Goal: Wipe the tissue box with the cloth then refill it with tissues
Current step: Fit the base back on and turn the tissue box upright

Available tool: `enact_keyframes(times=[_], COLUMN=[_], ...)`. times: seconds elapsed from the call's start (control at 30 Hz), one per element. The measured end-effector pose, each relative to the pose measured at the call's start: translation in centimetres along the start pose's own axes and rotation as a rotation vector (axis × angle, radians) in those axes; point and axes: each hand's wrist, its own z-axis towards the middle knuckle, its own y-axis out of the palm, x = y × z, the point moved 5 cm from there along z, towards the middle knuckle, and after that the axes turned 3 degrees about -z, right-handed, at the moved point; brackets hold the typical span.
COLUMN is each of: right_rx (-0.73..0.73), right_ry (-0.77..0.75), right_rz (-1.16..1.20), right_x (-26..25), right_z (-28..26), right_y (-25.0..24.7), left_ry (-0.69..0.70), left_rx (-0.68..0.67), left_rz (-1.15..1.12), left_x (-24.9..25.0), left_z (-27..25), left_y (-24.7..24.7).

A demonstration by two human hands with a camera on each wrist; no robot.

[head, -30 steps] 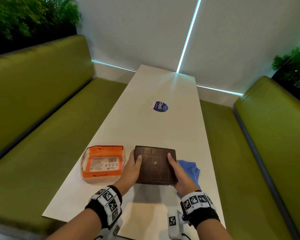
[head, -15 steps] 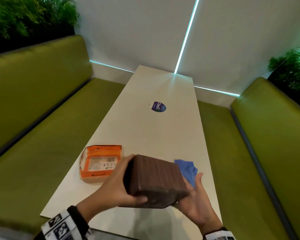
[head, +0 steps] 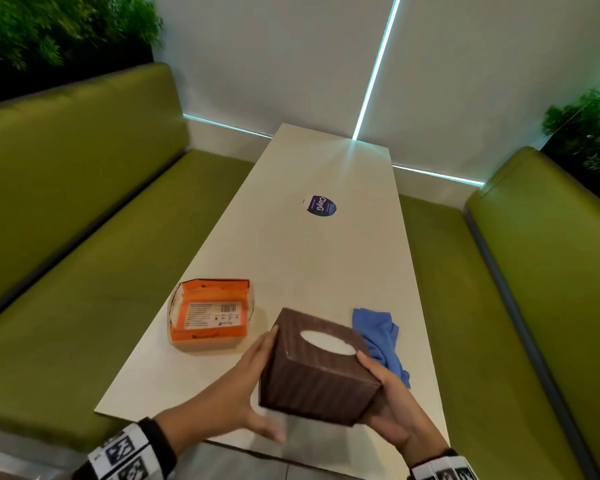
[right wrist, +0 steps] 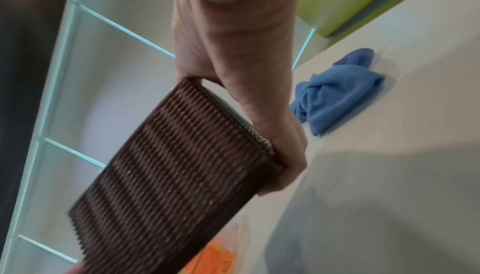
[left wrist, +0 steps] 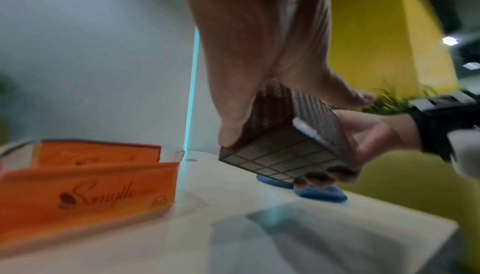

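A brown ribbed tissue box (head: 312,379) hangs tilted above the near end of the white table (head: 326,265), its oval opening facing up with white showing inside. My left hand (head: 243,386) lies along its left side with the fingers straight. My right hand (head: 392,407) cups the right lower corner, thumb on the top edge, fingers curled under the gridded bottom (left wrist: 280,161). A crumpled blue cloth (head: 378,334) lies on the table just behind and right of the box. An opened orange tissue pack (head: 210,315) lies to the left.
A round purple sticker (head: 320,205) sits mid-table. Green padded benches run along the left (head: 84,271) and right (head: 534,271) sides of the narrow table. The white wall with lit strips closes the far end. Plants stand behind both bench backs.
The box lay bottom-up on the table a second ago. Both hands have lifted it and turned it over, so the oval opening now faces up.
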Motion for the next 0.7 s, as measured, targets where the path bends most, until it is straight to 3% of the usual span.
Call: enact_keyframes(times=[0.1,0.2,0.33,0.7], right_rx=[-0.024,-0.031,0.019,0.063], right_ry=[-0.177,-0.312,-0.385,-0.416], right_rz=[-0.038,-0.081,-0.17,-0.273], right_x=[-1.0,-1.7,-2.7,-2.8], right_z=[1.7,3.9,6.8,11.2], right_y=[0.4,1.3,1.7,1.5], left_ry=[-0.022,-0.148,-0.219,-0.279], left_rx=[0.023,0.217,0.318,0.369], left_rz=[-0.267,-0.414,-0.437,-0.383], left_x=[0.3,-1.2,-3.0,-4.8], left_z=[2.1,4.6,7.3,9.9], left_y=[-0.7,-1.6,-1.7,-2.4])
